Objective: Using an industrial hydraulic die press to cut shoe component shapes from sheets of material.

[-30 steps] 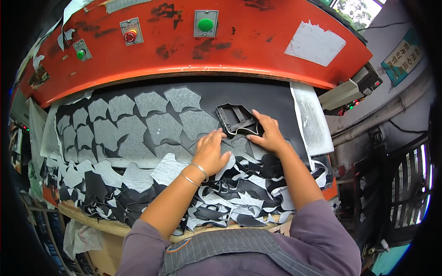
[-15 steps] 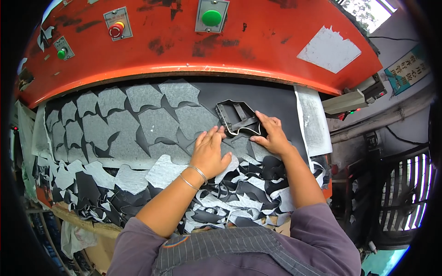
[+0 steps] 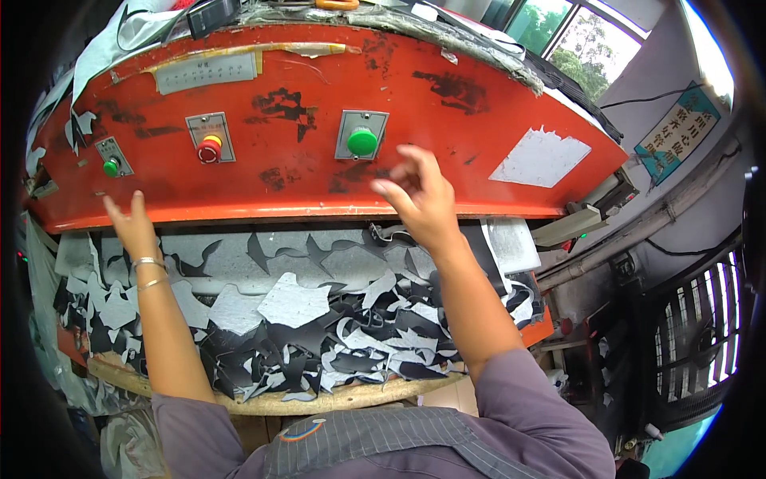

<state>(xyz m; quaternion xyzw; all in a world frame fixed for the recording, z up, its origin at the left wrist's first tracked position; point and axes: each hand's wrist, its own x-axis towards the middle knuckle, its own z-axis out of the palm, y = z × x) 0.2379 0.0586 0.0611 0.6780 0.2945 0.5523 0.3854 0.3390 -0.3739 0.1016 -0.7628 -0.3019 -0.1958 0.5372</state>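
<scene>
My left hand is raised in front of the red press, empty, fingers apart, just below a small green button. My right hand hovers by the large round green button, thumb and fingers curved apart with nothing between them. Under the press's lower edge only a bit of the metal cutting die shows; the rest of it is hidden. It lies on the dark sheet with a grey backing, marked by several curved cut gaps.
A red and yellow stop button sits between the green ones. Grey and black offcuts heap along the wooden front ledge. Some larger cut pieces lie on the heap. A metal bracket juts out at right.
Both hands have left the cutting die and sheet and risen to the press front, the left far to the left. My view has tilted up; the press front now hides most of the die.
</scene>
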